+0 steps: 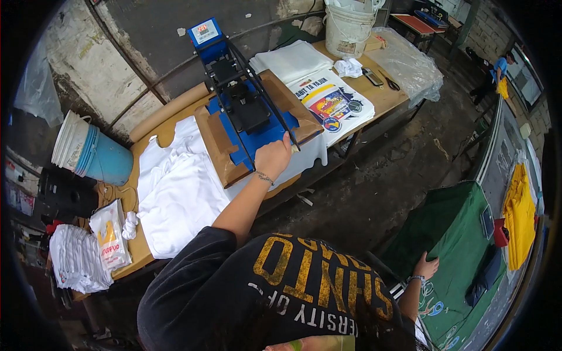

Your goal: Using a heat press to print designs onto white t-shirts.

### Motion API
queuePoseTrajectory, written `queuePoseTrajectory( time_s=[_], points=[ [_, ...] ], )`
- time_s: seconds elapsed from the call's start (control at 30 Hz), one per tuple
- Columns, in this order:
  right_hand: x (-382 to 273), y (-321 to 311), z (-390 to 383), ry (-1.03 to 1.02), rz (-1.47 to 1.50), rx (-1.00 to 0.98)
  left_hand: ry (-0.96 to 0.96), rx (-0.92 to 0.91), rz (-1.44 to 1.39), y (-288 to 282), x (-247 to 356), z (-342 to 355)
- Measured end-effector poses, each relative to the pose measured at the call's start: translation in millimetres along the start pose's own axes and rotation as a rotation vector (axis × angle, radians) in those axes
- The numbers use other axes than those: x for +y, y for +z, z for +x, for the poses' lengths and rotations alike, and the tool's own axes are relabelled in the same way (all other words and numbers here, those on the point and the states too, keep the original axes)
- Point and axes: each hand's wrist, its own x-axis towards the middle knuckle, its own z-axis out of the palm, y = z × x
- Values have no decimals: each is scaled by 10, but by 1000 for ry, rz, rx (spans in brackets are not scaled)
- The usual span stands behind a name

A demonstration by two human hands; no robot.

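Observation:
A blue and black heat press (239,96), with a small lit display on its control box, stands on the long table. My left hand (273,157) is closed around the front bar of its black handle. Brown sheets (211,137) stick out around the blue plate, and white cloth shows beneath the near side. What lies under the plate is hidden. A white shirt (175,187) is spread flat to the left of the press. Over on the right, my right hand (426,266) rests with fingers extended on a dark green cloth (451,234) covering another surface.
Right of the press lie printed white sheets (345,114), a phone (372,76), scissors (391,82) and a white bucket (346,29). Blue buckets (105,158) and folded white shirts (76,257) are at the left. Yellow cloth (518,216) hangs far right. A person (497,73) is in the distance.

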Motion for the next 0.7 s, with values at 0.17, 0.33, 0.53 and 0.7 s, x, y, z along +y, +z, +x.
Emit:
queuePoseTrajectory(
  time_s=[0.17,0.33,0.53,0.7],
  points=[
    [-8,-60,-12,-29,53,-4,47,38,-12,61,-47,-3],
    [-39,-93,-39,7,75,42,76,49,80,70,24,25],
    [-78,-122,-51,37,92,30,-22,28,64,46,42,23],
    [-80,-127,-56,47,102,24,-37,9,77,31,51,17]
  ],
)
